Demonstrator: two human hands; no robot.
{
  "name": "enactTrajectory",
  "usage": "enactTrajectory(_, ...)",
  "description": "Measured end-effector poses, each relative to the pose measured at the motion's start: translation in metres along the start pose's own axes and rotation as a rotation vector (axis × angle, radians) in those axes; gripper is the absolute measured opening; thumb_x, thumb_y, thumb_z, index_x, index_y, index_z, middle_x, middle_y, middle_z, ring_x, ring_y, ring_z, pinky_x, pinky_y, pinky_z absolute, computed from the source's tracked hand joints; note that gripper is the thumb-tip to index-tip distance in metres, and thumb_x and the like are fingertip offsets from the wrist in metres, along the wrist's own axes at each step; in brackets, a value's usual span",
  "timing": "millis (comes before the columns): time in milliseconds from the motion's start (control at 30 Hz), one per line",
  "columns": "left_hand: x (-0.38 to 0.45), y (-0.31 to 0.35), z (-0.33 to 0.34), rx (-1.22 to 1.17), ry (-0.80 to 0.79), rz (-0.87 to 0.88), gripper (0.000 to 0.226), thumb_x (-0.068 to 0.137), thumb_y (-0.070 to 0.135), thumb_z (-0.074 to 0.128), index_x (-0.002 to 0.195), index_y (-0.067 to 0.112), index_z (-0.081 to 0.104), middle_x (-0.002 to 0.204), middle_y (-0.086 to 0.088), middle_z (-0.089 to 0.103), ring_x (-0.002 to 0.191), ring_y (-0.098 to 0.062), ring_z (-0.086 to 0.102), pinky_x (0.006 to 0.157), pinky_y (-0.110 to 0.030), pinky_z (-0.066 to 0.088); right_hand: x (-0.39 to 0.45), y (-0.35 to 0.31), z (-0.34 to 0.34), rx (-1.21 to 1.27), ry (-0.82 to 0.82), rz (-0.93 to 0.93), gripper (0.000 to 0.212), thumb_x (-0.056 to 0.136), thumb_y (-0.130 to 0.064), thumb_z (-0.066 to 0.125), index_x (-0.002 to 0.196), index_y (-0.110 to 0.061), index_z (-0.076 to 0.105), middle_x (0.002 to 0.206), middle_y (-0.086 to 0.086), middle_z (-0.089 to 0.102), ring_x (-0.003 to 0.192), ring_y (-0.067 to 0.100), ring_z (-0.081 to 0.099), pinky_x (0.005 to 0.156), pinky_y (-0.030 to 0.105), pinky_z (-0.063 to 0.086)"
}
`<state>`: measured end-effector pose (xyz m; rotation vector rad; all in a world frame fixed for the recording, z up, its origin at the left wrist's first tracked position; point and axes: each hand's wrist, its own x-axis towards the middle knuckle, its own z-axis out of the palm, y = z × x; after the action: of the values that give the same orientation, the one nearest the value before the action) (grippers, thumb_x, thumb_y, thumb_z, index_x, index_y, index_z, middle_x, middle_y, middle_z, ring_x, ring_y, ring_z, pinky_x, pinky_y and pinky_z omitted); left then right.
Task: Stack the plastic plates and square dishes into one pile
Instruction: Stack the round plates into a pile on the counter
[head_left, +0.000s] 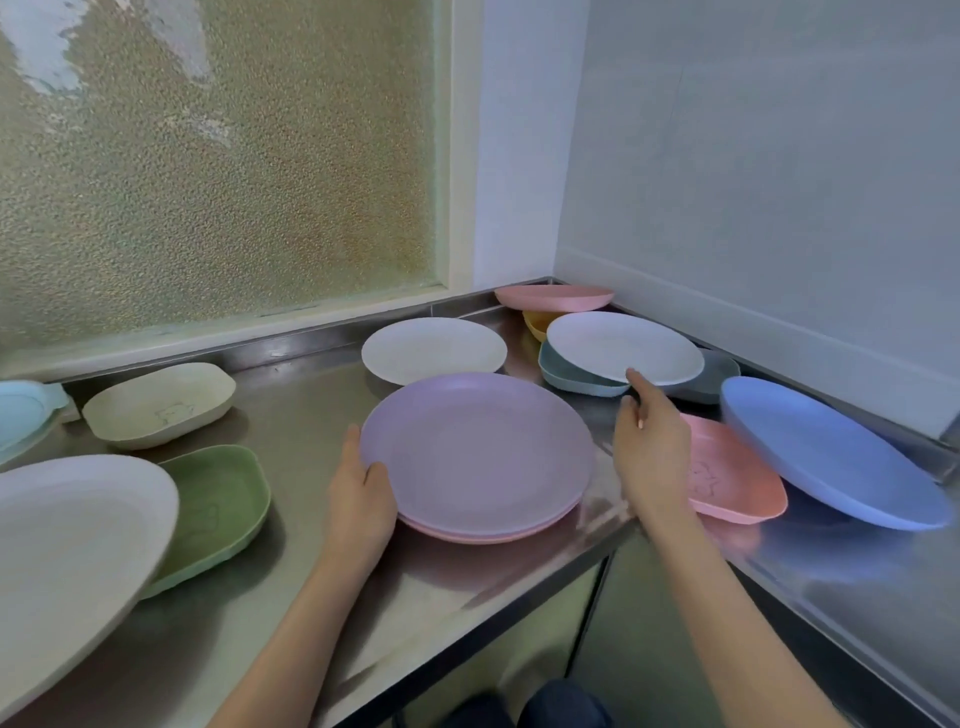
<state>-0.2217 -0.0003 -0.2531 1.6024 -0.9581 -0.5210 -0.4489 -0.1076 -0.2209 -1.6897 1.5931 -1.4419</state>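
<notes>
A purple round plate (478, 447) lies on a pink round plate (488, 534) at the counter's middle. My left hand (361, 499) grips the left rim of this pile. My right hand (649, 436) reaches toward a white round plate (623, 345), index finger touching its near rim; the hand holds nothing. That white plate rests tilted on a teal square dish (563, 376) and a grey dish (719, 382). A cream round plate (434, 349) lies behind the pile.
A pink square dish (737, 478) and a tilted blue plate (831, 452) sit at right. In the far corner are a pink plate (553, 297) and yellow dish (537, 322). Left: cream dish (158, 402), green dish (218, 506), large white plate (72, 551), light-blue dish (23, 410).
</notes>
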Motion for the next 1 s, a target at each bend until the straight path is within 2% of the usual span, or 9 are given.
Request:
enactTrajectory(100,0.0,-0.002,0.002,0.02,-0.009,0.034,0.058,0.073,0.017,0.031,0.13,0.014,0.045,0.133,-0.007,0.054,0.112,-0.025,0.052,0.086,-0.034,0.04,0.016,0.017,-0.033,-0.25,0.078,0.006,0.043,0.092,-0.005,0.043,0.135,-0.004,0.043,0.133,0.018,0.053,0.122,0.032,0.047,0.095,0.025,0.035)
enactTrajectory(167,0.001,-0.005,0.001,0.034,-0.021,0.022,0.066,0.072,0.019,0.031,0.137,0.011,0.039,0.136,-0.009,0.052,0.118,-0.029,0.05,0.095,-0.041,0.042,0.024,0.03,-0.049,-0.555,0.013,0.042,0.048,0.09,-0.005,0.042,0.137,0.001,0.037,0.135,0.023,0.048,0.126,0.036,0.042,0.103,0.041,0.034)
enactTrajectory(233,0.002,-0.007,0.001,0.058,-0.027,0.024,0.066,0.076,0.018,0.032,0.141,0.011,0.035,0.141,-0.01,0.048,0.125,-0.03,0.045,0.104,-0.047,0.037,0.027,0.038,-0.055,-0.727,0.003,0.07,0.051,0.089,-0.004,0.041,0.139,-0.003,0.036,0.133,0.02,0.052,0.123,0.033,0.046,0.1,0.042,0.034)
enactTrajectory(367,-0.001,-0.006,0.001,0.084,-0.046,0.062,0.072,0.071,0.024,0.029,0.142,0.014,0.035,0.146,-0.009,0.042,0.131,-0.029,0.04,0.108,-0.047,0.033,0.033,0.04,-0.059,-0.817,0.053,0.135,0.051,0.082,0.002,0.045,0.131,-0.014,0.045,0.103,0.013,0.065,0.097,0.031,0.056,0.075,0.034,0.028)
enactTrajectory(500,-0.002,-0.009,0.003,0.082,-0.031,0.058,0.062,0.085,0.018,0.034,0.147,0.015,0.027,0.15,-0.005,0.037,0.133,-0.027,0.038,0.102,-0.03,0.029,0.04,0.045,-0.068,-0.764,0.092,0.18,0.04,0.079,0.006,0.044,0.109,-0.015,0.062,0.091,0.013,0.066,0.079,0.029,0.052,0.077,0.035,0.036)
enactTrajectory(600,0.0,-0.012,0.005,0.102,-0.005,0.06,0.062,0.091,0.013,0.035,0.15,0.014,0.016,0.154,-0.002,0.028,0.138,-0.024,0.032,0.097,-0.025,0.025,0.038,0.04,-0.072,-0.634,0.156,0.162,0.042,0.078,0.007,0.043,0.107,-0.013,0.065,0.092,0.017,0.066,0.08,0.035,0.056,0.069,0.035,0.042)
enactTrajectory(700,0.001,-0.014,0.006,0.1,-0.005,0.08,0.061,0.093,0.006,0.035,0.15,0.015,0.015,0.155,-0.001,0.026,0.139,-0.022,0.031,0.097,-0.022,0.023,0.018,0.019,-0.062,-0.558,0.2,0.057,0.036,0.079,0.004,0.045,0.105,-0.011,0.065,0.084,0.019,0.066,0.071,0.036,0.052,0.061,0.033,0.036)
enactTrajectory(800,0.002,-0.015,0.006,0.092,-0.005,0.1,0.06,0.093,0.005,0.035,0.15,0.015,0.017,0.154,-0.001,0.028,0.139,-0.02,0.03,0.098,-0.021,0.022,-0.016,-0.011,-0.036,-0.53,0.122,-0.174,0.028,0.081,-0.004,0.051,0.101,-0.015,0.068,0.072,0.017,0.066,0.059,0.032,0.046,0.054,0.032,0.035)
enactTrajectory(1000,0.0,-0.014,0.004,0.067,-0.005,0.13,0.058,0.094,0.01,0.035,0.149,0.013,0.018,0.144,0.01,0.035,0.129,-0.008,0.036,0.096,-0.01,0.023,-0.086,-0.058,0.017,-0.331,-0.238,-0.606,0.06,0.071,0.003,0.055,0.121,-0.029,0.063,0.082,0.008,0.073,0.071,0.035,0.063,0.054,0.036,0.051)
